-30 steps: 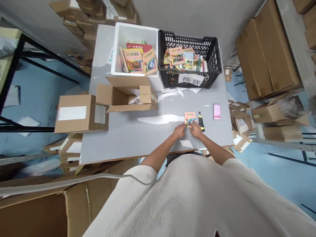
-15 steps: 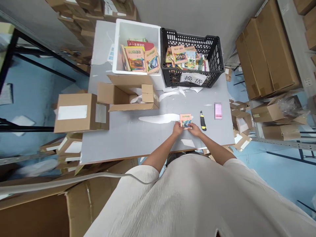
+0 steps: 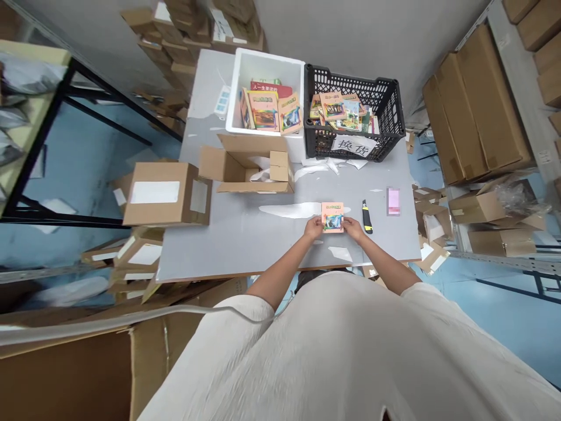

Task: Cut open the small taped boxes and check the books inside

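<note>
A small book (image 3: 332, 217) with a pink-orange cover and a colourful picture is held over the front part of the grey table (image 3: 228, 240). My left hand (image 3: 312, 227) grips its left edge, and my right hand (image 3: 353, 228) has hold of the right edge, the fingers of both closed on it. Just right of my right hand lies a black and yellow utility knife (image 3: 367, 217). Farther right is a pink blurred rectangle (image 3: 393, 201). An open cardboard box (image 3: 256, 187) with white paper inside stands to the left, beyond my left hand.
At the back stand a white foam box (image 3: 234, 93) and a black plastic crate (image 3: 385, 120), both holding books. A closed carton (image 3: 160, 196) sits at the table's left end. Shelving and more cartons (image 3: 477, 111) flank the table on the right. Torn white patches mark the tabletop.
The camera view has shifted, so the table's things appear farther right. Both hands still hold the book, now gripped more at its sides, with more of its cover showing.
</note>
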